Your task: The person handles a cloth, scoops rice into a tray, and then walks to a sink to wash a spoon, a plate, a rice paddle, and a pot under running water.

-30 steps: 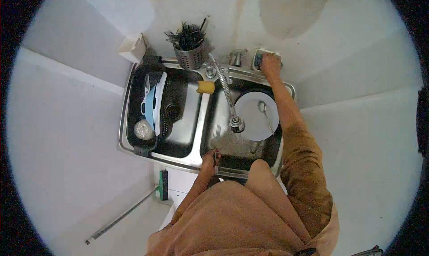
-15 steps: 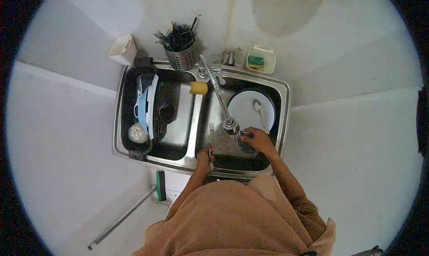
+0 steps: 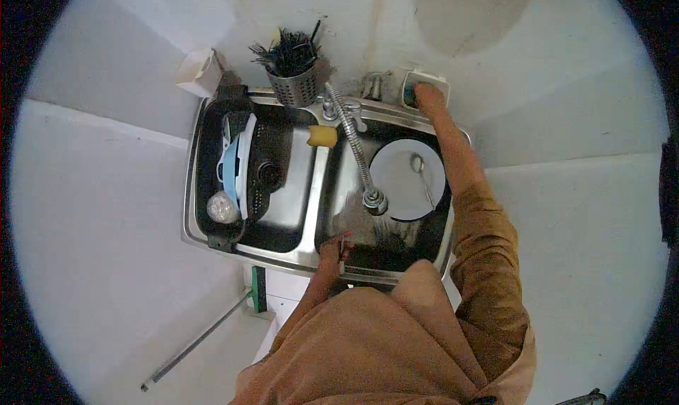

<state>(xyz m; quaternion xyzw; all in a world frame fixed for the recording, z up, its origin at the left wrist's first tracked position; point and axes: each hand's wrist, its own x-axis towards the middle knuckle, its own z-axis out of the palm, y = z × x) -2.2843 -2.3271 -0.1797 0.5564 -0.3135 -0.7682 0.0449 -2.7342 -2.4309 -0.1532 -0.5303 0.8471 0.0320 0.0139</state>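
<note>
My left hand (image 3: 331, 252) is low over the right basin's near edge, its fingers closed round a slim, pale object (image 3: 343, 251) that I cannot identify. My right hand (image 3: 427, 96) reaches into a small white container (image 3: 445, 87) behind the sink. A bit of the green sponge (image 3: 410, 96) shows beside my fingers; whether they grip it is hidden. Below the right arm, a white plate (image 3: 393, 171) with a spoon (image 3: 420, 171) on it lies in the right basin. Water runs from the faucet head (image 3: 375, 201) into that basin.
A black rack (image 3: 258, 200) with upright dishes (image 3: 244, 164) fills part of the left basin. A yellow sponge (image 3: 322, 136) rests on the divider. Behind stand a metal cutlery holder (image 3: 294, 89) and a white box (image 3: 199, 74). A green broom (image 3: 255, 292) leans at lower left.
My right hand has left the water by the faucet head and moved up and away into the white container. My left hand stays low at the basin. The view has shifted slightly.
</note>
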